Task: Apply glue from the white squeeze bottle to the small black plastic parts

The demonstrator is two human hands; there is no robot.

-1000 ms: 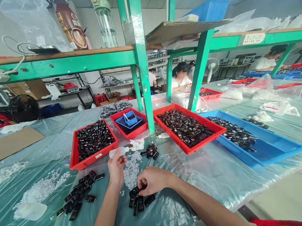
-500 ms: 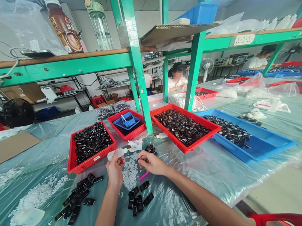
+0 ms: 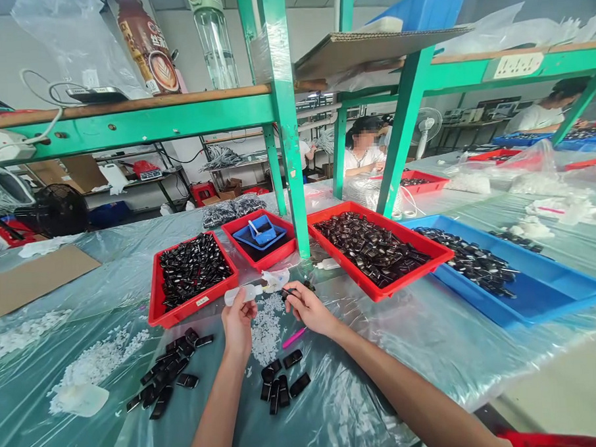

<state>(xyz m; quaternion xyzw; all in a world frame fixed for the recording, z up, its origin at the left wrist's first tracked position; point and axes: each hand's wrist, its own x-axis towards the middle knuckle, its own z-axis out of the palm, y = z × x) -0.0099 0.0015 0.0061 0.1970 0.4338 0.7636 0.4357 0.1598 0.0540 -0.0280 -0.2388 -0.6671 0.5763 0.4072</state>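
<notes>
Right hand has neared the bottle, fingers pinching a dark piece; left hand grips that bottle between fingers

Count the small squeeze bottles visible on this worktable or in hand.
2: one squeeze bottle in the left hand, a second bottle lying beside the largest red tray. More may be hidden.

The brown bottle shows Chinese characters, 丝 legible; the label on the nearest red tray is unreadably small.
</notes>
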